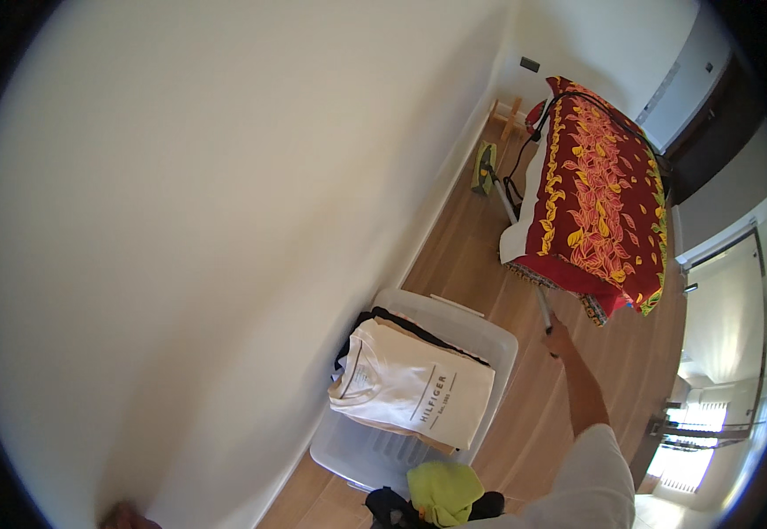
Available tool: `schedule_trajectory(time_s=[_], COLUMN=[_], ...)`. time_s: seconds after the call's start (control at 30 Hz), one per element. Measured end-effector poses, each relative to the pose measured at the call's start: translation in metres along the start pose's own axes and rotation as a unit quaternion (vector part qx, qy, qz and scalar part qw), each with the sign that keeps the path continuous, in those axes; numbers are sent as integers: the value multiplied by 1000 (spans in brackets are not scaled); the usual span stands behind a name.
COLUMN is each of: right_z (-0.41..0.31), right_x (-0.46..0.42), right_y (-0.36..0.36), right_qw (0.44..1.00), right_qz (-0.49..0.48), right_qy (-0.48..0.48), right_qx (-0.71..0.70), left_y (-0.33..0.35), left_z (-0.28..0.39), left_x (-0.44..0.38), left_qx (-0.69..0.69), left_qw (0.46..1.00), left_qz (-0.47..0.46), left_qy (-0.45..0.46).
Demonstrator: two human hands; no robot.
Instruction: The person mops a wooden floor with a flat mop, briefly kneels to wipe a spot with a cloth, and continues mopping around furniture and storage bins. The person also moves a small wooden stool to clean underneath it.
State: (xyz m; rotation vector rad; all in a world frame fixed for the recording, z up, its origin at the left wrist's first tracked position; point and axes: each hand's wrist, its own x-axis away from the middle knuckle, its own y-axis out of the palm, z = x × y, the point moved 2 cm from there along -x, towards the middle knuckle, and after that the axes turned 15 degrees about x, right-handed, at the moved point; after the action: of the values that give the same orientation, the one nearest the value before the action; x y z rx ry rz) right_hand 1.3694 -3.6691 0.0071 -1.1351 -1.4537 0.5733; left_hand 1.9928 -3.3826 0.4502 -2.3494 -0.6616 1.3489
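My right hand [558, 338] is closed around the grey handle of a flat mop [543, 307]. The pole passes under an ironing board [598, 192] covered with red, leaf-patterned cloth. On the far side, the mop head with its green pad [484, 168] rests on the wood-look floor beside the wall. My left hand [129, 517] is at the lower left edge, against or close to the white wall; its fingers are mostly cut off. Between the hands, folded T-shirts [416, 390] lie stacked on a translucent plastic storage box [502, 344]. A lime-green cloth [446, 492] is near my feet.
A black cable [519, 159] hangs from the ironing board to the floor. Wooden legs [510, 119] stand by the far wall, below a dark wall socket [529, 64]. The white wall [192, 231] runs along the left. A mirrored or glazed panel [724, 311] and a bright window [687, 443] are at right.
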Motion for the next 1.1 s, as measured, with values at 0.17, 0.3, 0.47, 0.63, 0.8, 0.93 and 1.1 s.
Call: schedule_trajectory(time_s=[0.17, 0.3, 0.47, 0.63, 0.8, 0.93, 1.1], right_z=[-54, -50, -18, -29, 64, 169, 281], right_x=[-1, 71, 185, 307, 381, 441, 498], right_y=[-7, -42, -86, -168, -191, -191, -213], right_qw=[999, 994, 984, 946, 904, 867, 820], right_qz=[-28, -82, -152, -176, -136, -32, 45], right_qy=[10, -31, 17, 157, 89, 77, 161], right_qx=[36, 62, 94, 222, 396, 492, 547], left_y=[-18, -19, -10, -5, -14, -22, -37], left_z=[-14, -2, 4, 6, 2, 1, 15], left_x=[48, 33, 15, 8, 17, 17, 12], left_qx=[33, 20, 8, 6, 31, 78, 127], left_qw=[997, 995, 995, 997, 997, 996, 989], left_qz=[-62, -53, -30, 18, 13, 0, -52], left_qy=[-41, -77, -93, -77, -63, -43, -51])
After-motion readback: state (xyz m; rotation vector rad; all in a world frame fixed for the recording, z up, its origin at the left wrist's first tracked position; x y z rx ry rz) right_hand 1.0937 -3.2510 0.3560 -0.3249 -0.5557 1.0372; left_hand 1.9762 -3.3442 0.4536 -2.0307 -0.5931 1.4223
